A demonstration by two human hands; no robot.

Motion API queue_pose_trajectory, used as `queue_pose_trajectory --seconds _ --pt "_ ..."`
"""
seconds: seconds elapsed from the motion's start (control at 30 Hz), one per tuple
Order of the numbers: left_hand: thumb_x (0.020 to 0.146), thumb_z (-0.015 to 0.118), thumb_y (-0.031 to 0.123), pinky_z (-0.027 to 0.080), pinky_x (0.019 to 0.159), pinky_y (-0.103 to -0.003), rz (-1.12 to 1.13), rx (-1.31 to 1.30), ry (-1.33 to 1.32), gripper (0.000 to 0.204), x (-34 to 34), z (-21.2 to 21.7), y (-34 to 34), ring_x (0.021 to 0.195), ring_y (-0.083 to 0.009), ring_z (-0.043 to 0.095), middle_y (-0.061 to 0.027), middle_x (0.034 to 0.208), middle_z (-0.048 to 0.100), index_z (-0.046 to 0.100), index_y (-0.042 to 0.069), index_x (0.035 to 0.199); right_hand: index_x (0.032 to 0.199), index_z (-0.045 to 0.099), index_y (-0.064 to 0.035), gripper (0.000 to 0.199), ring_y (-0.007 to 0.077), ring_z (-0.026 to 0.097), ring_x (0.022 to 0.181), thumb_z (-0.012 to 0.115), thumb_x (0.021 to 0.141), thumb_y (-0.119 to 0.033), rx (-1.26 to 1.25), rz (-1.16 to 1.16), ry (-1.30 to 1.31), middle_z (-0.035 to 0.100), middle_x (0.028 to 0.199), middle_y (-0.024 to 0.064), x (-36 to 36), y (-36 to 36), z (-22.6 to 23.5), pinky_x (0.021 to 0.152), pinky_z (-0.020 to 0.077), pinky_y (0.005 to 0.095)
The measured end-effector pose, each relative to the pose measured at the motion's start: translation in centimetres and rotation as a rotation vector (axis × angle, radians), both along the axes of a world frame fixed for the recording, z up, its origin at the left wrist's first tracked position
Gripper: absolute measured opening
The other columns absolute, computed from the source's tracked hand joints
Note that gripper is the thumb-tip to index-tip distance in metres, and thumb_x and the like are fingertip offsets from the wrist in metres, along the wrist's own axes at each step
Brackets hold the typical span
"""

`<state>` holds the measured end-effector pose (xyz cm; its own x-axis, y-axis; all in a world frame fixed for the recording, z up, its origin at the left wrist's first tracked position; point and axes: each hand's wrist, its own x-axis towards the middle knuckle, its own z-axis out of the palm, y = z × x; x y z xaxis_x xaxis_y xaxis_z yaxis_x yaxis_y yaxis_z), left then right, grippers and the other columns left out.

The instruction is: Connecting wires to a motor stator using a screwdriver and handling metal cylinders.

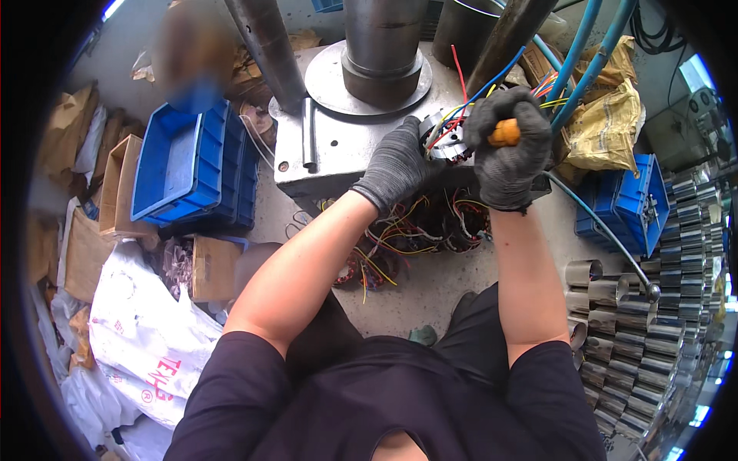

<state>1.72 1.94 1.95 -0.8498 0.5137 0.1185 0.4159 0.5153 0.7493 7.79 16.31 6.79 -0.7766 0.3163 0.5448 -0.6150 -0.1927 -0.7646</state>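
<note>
My left hand (398,163), in a dark grey knit glove, is closed on the near left side of a motor stator (447,146). The stator is a round metal ring with dark red windings. Red, blue, yellow and white lead wires (461,96) rise from it. It rests at the right front of the press table (338,157). Just right of the stator, my right hand (511,154), gloved alike, is wrapped round the orange handle (505,133) of a tool. The handle's end points up at me, and the tool's working end is hidden beneath the fist.
A thick steel press ram (384,38) stands behind the stator between slanted columns. A short metal tube (309,134) lies on the table. Wired stators (384,246) sit below. Blue crates (173,165) stand left, steel sleeves (623,330) right, beside a ball-ended lever (607,230).
</note>
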Motion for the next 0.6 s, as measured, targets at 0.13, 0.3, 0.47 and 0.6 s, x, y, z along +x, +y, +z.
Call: queue_pose_trajectory --seconds 0.13,0.3,0.47,0.6 --pt "0.076 0.084 0.025 0.056 0.085 -0.045 0.003 -0.008 -0.048 0.052 0.1 -0.1 -0.4 0.095 -0.0389 0.071 -0.0267 0.098 0.07 0.056 -0.004 0.109 0.089 0.055 -0.0063 0.031 0.0166 0.049 0.053 0.054 0.097 -0.037 -0.025 0.005 -0.094 0.052 0.067 0.0063 0.1 0.1 -1.3 0.053 0.0464 0.0317" --pt "0.076 0.083 0.024 0.056 0.085 -0.045 0.035 -0.003 -0.007 0.05 0.4 0.0 -0.3 0.095 -0.04 0.071 -0.0268 0.097 0.071 0.057 -0.003 0.109 0.082 0.058 -0.0042 0.025 0.0124 0.047 0.046 0.054 0.094 -0.025 -0.198 0.019 0.098 0.054 0.06 0.0056 0.3 -0.7 0.8 0.044 0.0403 0.0275" --pt "0.077 0.083 0.025 0.056 0.085 -0.046 0.016 0.047 0.008 0.051 0.1 -0.1 -0.4 0.096 -0.0412 0.071 -0.0278 0.097 0.07 0.057 -0.003 0.11 0.089 0.058 -0.005 0.029 0.0183 0.053 0.053 0.055 0.096 -0.033 -0.068 0.06 0.047 0.055 0.067 0.0081 -0.6 0.6 -0.6 0.051 0.0478 0.0318" --pt "0.076 0.085 0.026 0.056 0.085 -0.045 0.009 0.019 -0.052 0.052 0.9 0.8 -0.1 0.096 -0.0393 0.071 -0.0277 0.098 0.07 0.058 -0.003 0.109 0.09 0.059 -0.0051 0.029 0.0181 0.053 0.054 0.057 0.095 -0.034 -0.036 0.057 0.038 0.056 0.068 0.0081 0.1 0.8 -1.4 0.051 0.0477 0.0315"
